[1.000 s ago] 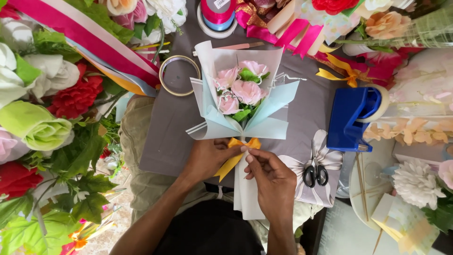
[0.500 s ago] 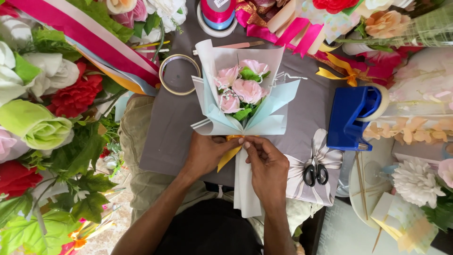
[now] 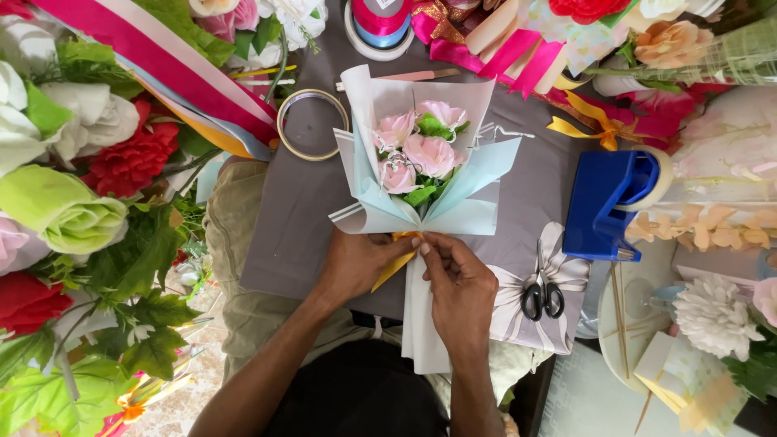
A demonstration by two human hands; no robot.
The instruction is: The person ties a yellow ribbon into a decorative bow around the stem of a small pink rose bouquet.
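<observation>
A small bouquet of pink roses (image 3: 421, 150) wrapped in pale blue and white paper (image 3: 465, 206) lies on a grey sheet (image 3: 299, 210). At the bouquet's neck, both hands pinch an orange ribbon (image 3: 394, 263). My left hand (image 3: 360, 263) holds the ribbon from the left, with one tail hanging out below its fingers. From the right, the fingertips of my right hand (image 3: 457, 283) press the ribbon against the wrap. The white paper stem end (image 3: 421, 336) runs down under my right hand.
Black-handled scissors (image 3: 542, 299) lie right of my hands. A blue tape dispenser (image 3: 607, 202) stands further right. A clear tape ring (image 3: 312, 121) and ribbon spools (image 3: 380, 20) sit behind the bouquet. Artificial flowers and leaves (image 3: 89, 186) crowd the left, more flowers the right.
A second ago an orange bow showed between my hands. Both hands have since closed in on the bouquet's neck, covering the bow; only one ribbon tail still shows.
</observation>
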